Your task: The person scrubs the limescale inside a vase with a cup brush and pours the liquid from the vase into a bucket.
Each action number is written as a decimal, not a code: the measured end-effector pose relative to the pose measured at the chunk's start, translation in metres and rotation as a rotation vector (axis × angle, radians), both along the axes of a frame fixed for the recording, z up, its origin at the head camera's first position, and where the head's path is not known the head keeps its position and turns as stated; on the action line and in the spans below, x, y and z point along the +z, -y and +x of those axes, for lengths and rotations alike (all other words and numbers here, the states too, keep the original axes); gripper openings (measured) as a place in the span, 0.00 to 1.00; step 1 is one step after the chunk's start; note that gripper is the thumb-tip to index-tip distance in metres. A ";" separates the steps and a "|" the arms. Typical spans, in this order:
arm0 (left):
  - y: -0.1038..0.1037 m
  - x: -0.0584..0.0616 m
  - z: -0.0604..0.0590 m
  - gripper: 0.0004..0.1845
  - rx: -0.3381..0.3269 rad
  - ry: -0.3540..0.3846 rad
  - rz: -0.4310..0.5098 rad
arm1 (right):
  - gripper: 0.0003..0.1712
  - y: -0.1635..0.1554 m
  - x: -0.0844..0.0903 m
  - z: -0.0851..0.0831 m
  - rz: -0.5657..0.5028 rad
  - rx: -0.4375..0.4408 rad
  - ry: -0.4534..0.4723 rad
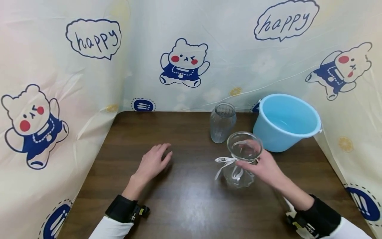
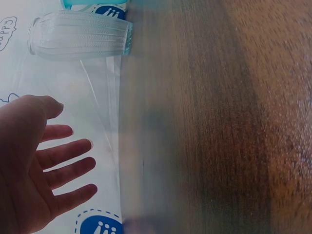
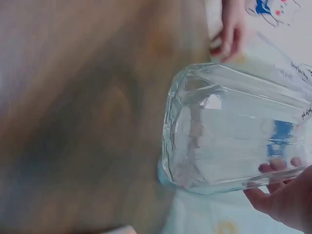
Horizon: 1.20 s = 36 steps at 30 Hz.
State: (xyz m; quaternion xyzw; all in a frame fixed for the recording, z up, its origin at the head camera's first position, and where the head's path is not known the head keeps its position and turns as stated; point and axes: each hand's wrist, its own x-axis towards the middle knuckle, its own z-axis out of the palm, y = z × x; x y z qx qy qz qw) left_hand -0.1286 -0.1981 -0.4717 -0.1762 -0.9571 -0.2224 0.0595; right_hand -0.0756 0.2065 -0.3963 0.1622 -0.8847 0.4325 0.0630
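Our right hand (image 1: 265,167) held the ribboned glass vase (image 1: 241,159) in its grip on the desk (image 1: 185,199); our left hand (image 1: 152,162) rested flat, released.

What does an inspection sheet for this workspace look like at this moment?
Surface: dark wood-grain table, with glare near the front.
Job's things: clear glass vase with white ribbon at its neck, standing upright.
Clutter: ribbed glass jar behind the vase; light blue bucket at the right rear.
Grippers: right hand holds the vase at its neck; left hand rests flat on the table, fingers straight.
Cables: nothing seen.
Surroundings: cartoon bear curtain printed "happy" encloses three sides.
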 end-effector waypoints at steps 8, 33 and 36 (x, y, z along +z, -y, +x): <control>0.000 0.000 -0.002 0.21 -0.001 0.017 0.016 | 0.35 -0.049 0.049 0.008 0.045 -0.110 -0.066; 0.000 -0.003 -0.006 0.20 -0.026 -0.011 0.022 | 0.57 -0.187 0.116 -0.054 0.484 -0.319 0.087; 0.000 -0.003 -0.007 0.20 -0.032 -0.026 0.022 | 0.54 -0.188 0.118 -0.061 0.521 -0.326 0.068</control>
